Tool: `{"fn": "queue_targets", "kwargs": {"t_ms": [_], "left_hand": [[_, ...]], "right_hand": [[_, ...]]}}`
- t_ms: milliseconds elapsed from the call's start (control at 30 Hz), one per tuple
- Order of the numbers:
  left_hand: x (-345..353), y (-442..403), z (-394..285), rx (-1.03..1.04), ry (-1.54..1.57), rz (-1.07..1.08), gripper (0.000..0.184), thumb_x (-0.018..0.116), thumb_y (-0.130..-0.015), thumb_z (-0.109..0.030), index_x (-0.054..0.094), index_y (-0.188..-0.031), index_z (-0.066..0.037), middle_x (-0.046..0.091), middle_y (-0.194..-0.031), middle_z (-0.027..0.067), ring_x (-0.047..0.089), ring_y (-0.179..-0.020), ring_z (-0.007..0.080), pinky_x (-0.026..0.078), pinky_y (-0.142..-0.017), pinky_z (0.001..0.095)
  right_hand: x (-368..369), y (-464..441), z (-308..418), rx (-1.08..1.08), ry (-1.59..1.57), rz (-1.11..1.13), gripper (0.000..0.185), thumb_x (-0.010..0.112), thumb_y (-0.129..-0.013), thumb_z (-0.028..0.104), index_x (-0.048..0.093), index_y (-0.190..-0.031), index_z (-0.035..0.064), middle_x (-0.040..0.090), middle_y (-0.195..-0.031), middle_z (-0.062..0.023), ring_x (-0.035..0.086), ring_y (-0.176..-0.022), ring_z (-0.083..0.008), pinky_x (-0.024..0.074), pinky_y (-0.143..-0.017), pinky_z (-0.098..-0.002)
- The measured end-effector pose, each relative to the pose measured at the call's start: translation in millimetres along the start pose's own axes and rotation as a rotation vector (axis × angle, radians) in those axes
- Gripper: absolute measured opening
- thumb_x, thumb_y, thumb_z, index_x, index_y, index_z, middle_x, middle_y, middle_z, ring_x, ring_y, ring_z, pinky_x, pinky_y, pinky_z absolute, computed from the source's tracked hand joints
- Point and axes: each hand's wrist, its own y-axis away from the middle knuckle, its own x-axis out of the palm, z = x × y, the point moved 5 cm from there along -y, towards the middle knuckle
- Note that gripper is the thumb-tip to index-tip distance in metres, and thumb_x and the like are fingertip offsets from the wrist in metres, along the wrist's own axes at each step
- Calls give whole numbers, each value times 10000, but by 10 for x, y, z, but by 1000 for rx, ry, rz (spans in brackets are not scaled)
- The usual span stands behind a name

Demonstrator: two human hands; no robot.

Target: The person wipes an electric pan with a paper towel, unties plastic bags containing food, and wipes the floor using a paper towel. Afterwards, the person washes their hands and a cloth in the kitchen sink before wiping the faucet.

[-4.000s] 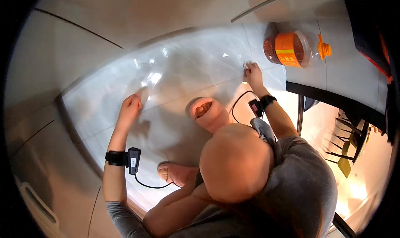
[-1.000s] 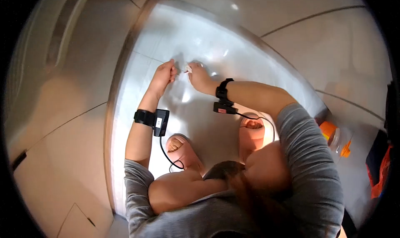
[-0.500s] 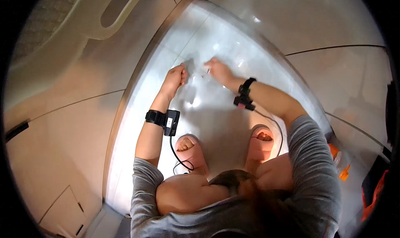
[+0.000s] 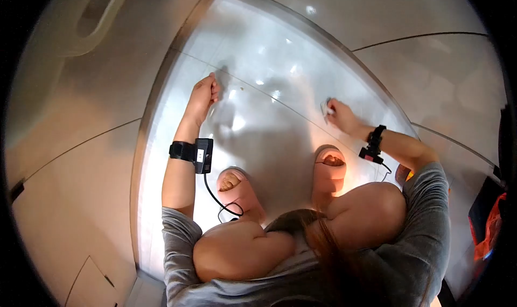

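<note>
My left hand is closed in a fist just above the pale, shiny floor, on the left. Whatever it may hold is hidden inside the fingers. Over on the right, my right hand pinches a small whitish-grey thing between thumb and fingers, close to the floor; its kind cannot be made out. A tiny dark speck lies on the floor between the hands, nearer the left one.
My feet in pink slippers stand on the floor below the hands. Pale panels rise at both sides. A blurred beige frame reaches in at upper left. Each wrist carries a black strapped device with a cable. Something orange-red is at the right edge.
My right hand has swung right and nearer to me, away from the left hand, with the pale thing in its fingers. The view has shifted; the left hand stays a fist.
</note>
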Motion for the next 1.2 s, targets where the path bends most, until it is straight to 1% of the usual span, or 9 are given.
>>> {"fn": "queue_targets", "kwargs": {"t_ms": [200,533,600,633,667,700,767,967,1200], "left_hand": [[91,43,-65,6,27,54,265,428,-859,-274,388,-643,-125,354,-556,-36,316,-490,82,328,-489,210],[4,-11,39,-45,-34,26,284,407,-861,-291,376,-638,-119,357,-562,-28,322,-502,93,337,-504,223],[-28,-5,68,-59,-35,2,286,402,-863,-292,373,-637,-119,354,-563,-27,320,-505,94,337,-508,225],[-33,-3,84,-74,-31,-5,287,401,-862,-292,372,-636,-118,354,-565,-27,317,-505,94,337,-509,225],[-37,-6,94,-86,-27,-12,288,401,-862,-292,371,-635,-118,354,-566,-28,315,-505,94,336,-510,225],[-37,-9,98,-72,-10,-25,292,379,-867,-282,377,-631,-110,350,-542,-31,287,-477,84,286,-460,215],[-61,-18,120,-81,-17,-36,292,381,-866,-285,379,-632,-109,352,-543,-29,289,-476,84,287,-460,215],[-64,5,43,-32,-71,-51,290,387,-860,-293,396,-640,-104,367,-555,-23,302,-477,89,296,-465,217],[-79,-2,102,-76,-88,-64,306,387,-856,-313,408,-637,-100,383,-564,-20,322,-490,95,313,-480,225]], "right_hand": [[397,158,452,-121,-69,-146,179,554,-717,77,436,-842,26,512,-693,-152,502,-611,-256,411,-566,-331],[1094,-990,1451,-314,-265,-196,188,550,-751,112,479,-882,-2,564,-768,-172,542,-682,-301,426,-602,-353],[1166,-1124,1563,-284,-213,-169,140,555,-755,122,530,-850,22,563,-744,-144,536,-667,-245,415,-610,-326],[1147,-1135,1603,-264,-236,-135,111,546,-738,96,547,-803,6,565,-713,-181,538,-691,-328,420,-604,-379],[1138,-1147,1629,-270,-240,-122,111,546,-738,96,547,-803,6,565,-713,-181,538,-691,-328,420,-604,-379],[1125,-1147,1697,-366,-170,-74,109,540,-738,100,553,-801,13,562,-720,-179,537,-692,-326,423,-607,-384],[1088,-1056,1798,-577,18,-44,120,531,-719,99,552,-816,32,543,-777,-171,540,-733,-307,445,-620,-378],[1179,-820,1958,-751,575,7,141,520,-682,66,526,-822,54,505,-817,-134,535,-790,-275,469,-635,-345],[1251,-605,1691,-962,718,76,124,522,-662,32,492,-782,32,506,-800,-125,535,-778,-271,470,-644,-336]]}}
